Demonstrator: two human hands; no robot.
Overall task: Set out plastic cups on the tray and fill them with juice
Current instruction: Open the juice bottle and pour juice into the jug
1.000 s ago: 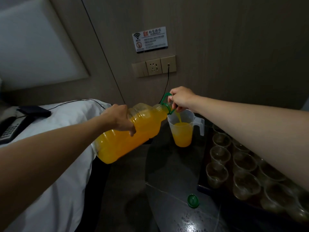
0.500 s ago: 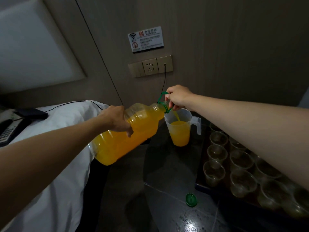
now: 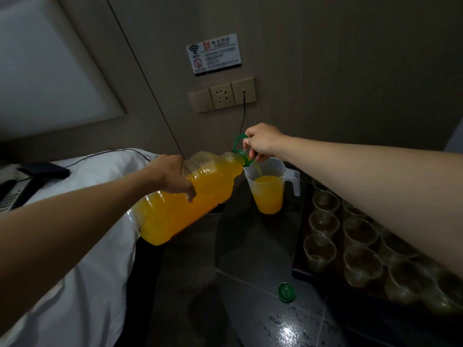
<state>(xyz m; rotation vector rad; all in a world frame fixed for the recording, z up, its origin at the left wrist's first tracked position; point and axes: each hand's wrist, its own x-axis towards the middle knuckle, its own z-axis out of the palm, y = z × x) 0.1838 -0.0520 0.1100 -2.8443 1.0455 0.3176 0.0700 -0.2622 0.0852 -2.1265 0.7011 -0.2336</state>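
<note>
As bottle slants neck-right | left grip clasps it | right grip pinches handle

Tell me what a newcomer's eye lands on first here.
The big bottle of orange juice, tilted at centre, held by the left hand on its body and the right hand at its green handle. Juice streams into a clear jug on the dark table. Right of it, empty plastic cups stand in rows on a tray.

One bottle, one pitcher, one cap, at least ten cups
</note>
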